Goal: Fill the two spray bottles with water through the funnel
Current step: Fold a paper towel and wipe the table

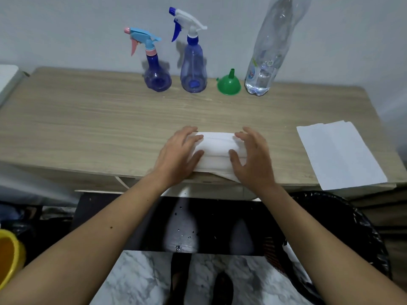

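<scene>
Two blue spray bottles stand at the back of the wooden table (88,119): a short round one (156,77) with a light-blue and pink trigger head, and a taller one (193,67) with a white and blue head. To their right a green funnel (229,83) sits mouth down, spout up. A tall clear water bottle (265,60), water only in its lower part, stands beside it. My left hand (178,155) and my right hand (251,157) rest with spread fingers on the two ends of a folded white cloth (217,151) at the table's front edge.
A white sheet of paper (340,153) lies at the table's front right corner. A black-lined bin (343,238) stands on the floor at the right. A yellow bucket (10,256) shows at the lower left. The wall runs right behind the bottles.
</scene>
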Available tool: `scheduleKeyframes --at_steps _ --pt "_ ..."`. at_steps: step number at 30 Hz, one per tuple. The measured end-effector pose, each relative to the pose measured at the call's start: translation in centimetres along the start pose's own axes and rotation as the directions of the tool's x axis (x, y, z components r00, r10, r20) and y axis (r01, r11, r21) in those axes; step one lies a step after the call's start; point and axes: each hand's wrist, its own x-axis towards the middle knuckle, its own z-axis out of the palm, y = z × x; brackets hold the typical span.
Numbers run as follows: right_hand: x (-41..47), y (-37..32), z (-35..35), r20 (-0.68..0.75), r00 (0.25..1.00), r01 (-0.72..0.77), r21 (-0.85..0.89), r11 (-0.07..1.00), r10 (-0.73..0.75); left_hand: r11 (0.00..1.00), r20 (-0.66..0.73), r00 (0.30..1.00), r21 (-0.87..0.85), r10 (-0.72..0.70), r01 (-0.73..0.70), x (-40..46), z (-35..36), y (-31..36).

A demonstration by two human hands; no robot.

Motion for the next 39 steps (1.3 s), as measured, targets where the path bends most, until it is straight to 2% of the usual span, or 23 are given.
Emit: scheduleKeyframes --at_steps 2,3,6,10,21,31,39 --pt "-0.3 -0.2 0.5 0.176 0.978 0.125 -0.075 0.989 -0.111 0.999 0.156 0.987 0.015 0.034 -0.037 -0.1 0.6 0.7" --pt "-0.5 -0.2 0.8 0.277 0.954 0.161 -0.134 0.978 -0.119 0.999 0.223 0.974 0.034 0.030 -0.038 -0.3 0.9 1.0" --pt "-1.2 0.1 1.7 0.448 0.894 0.182 -0.299 0.937 -0.030 0.989 0.306 0.952 0.139 0.009 -0.054 -0.8 1.6 1.0" --pt "-1.6 -0.2 2.2 0.480 0.877 0.219 -0.362 0.906 -0.020 0.981 0.314 0.949 0.185 0.001 -0.063 -1.2 1.4 0.6" --pt "0.4 -7.0 7.9 0.552 0.822 0.340 -0.283 0.897 -0.138 0.964 0.288 0.947 0.258 -0.144 0.068 -5.9 -2.5 -5.7" --pt "3.2 -11.8 13.5 0.580 0.794 0.372 -0.229 0.900 -0.181 0.966 0.283 0.946 0.244 -0.160 0.091 -7.0 -6.4 -12.1" --pt "6.6 -14.1 16.1 0.593 0.785 0.342 -0.175 0.924 -0.178 0.961 0.298 0.931 0.240 -0.208 0.138 -5.5 -8.3 -16.3"
